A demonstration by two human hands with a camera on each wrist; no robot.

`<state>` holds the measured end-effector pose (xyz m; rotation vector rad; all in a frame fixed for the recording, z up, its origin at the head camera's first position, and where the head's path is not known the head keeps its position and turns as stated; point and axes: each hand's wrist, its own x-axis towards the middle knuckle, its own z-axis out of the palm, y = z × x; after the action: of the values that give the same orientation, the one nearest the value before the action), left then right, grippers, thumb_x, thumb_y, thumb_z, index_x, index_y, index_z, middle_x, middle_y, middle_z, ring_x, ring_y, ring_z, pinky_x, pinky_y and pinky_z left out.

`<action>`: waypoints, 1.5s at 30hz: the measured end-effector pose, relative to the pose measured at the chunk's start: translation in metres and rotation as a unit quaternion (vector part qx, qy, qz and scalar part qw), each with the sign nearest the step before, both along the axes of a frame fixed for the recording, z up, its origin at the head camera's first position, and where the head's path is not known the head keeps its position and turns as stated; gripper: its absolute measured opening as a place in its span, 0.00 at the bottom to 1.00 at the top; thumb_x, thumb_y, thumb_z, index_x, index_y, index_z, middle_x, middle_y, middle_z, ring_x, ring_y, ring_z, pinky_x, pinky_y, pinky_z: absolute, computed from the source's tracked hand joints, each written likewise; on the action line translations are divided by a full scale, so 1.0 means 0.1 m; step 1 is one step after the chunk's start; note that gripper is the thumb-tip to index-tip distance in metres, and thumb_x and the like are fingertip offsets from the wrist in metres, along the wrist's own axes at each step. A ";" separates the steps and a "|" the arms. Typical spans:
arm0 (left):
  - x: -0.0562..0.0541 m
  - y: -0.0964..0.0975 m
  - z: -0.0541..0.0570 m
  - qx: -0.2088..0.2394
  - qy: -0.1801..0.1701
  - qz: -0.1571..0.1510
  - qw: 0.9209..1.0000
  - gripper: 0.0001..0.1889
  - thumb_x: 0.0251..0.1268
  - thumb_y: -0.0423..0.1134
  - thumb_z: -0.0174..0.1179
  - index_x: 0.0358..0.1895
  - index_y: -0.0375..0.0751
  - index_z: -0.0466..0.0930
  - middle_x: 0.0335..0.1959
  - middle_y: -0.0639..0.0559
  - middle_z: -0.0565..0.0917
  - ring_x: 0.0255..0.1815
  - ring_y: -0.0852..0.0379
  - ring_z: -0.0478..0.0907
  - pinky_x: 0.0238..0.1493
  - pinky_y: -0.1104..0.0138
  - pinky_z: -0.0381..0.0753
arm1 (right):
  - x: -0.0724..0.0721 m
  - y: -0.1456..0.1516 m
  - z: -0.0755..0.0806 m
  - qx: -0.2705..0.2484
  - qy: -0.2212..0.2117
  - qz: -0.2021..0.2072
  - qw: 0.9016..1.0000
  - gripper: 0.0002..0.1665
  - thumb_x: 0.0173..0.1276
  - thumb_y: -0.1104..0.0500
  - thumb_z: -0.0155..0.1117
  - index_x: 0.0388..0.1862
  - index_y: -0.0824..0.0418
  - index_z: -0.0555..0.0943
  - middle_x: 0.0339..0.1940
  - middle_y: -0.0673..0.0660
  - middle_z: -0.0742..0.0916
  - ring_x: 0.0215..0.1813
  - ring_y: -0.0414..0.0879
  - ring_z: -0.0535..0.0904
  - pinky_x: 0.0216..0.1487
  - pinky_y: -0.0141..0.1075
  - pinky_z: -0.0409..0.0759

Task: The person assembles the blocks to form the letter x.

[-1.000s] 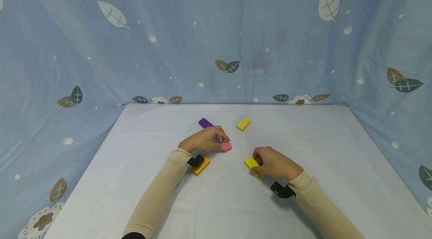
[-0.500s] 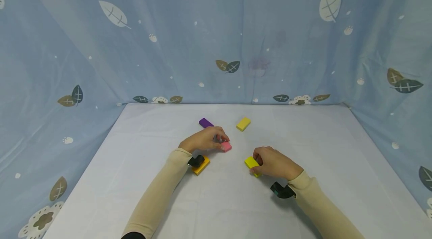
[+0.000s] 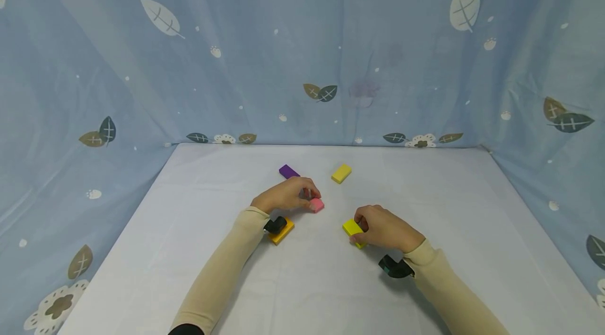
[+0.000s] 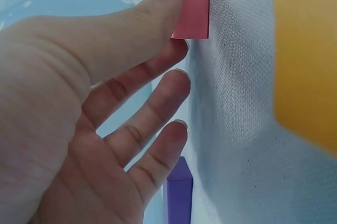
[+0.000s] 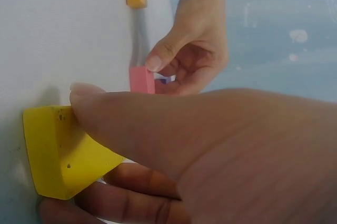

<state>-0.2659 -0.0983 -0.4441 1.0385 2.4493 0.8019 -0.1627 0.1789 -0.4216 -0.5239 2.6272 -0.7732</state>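
Observation:
Near the middle of the white table my left hand (image 3: pixel 287 195) pinches a small pink block (image 3: pixel 317 205) between thumb and fingers. The left wrist view shows the thumb along the pink block (image 4: pixel 194 8), the lower fingers curving loosely below it. To the right, my right hand (image 3: pixel 385 228) grips a bright yellow block (image 3: pixel 352 227) by its sides. In the right wrist view the thumb lies on one face of the yellow block (image 5: pixel 52 150) and the fingers are at its other side. Both blocks sit at the tabletop.
Behind my left hand lies a purple block (image 3: pixel 288 171), partly hidden. A paler yellow block (image 3: pixel 341 173) lies farther back. Under my left wrist is an orange block (image 3: pixel 282 232). A blue patterned curtain (image 3: pixel 255 62) rises behind the white tabletop (image 3: pixel 302 288).
Both hands stay in place with their blocks. The left fingers have settled slightly around the pink block; the head view has shifted a little.

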 end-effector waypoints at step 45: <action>0.00 0.00 0.00 -0.004 0.023 -0.004 1.000 0.12 0.67 0.35 0.70 0.53 0.44 0.88 0.53 0.53 0.87 0.54 0.55 0.82 0.62 0.61 0.81 | -0.02 -0.05 -0.05 -0.001 0.012 0.000 1.000 0.16 0.60 0.57 0.80 0.40 0.63 0.83 0.23 0.49 0.78 0.24 0.40 0.70 0.27 0.30 0.70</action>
<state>-0.2661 -0.0983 -0.4438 1.0740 2.4841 0.7723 -0.1643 0.1735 -0.4261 -0.5381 2.6489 -0.7751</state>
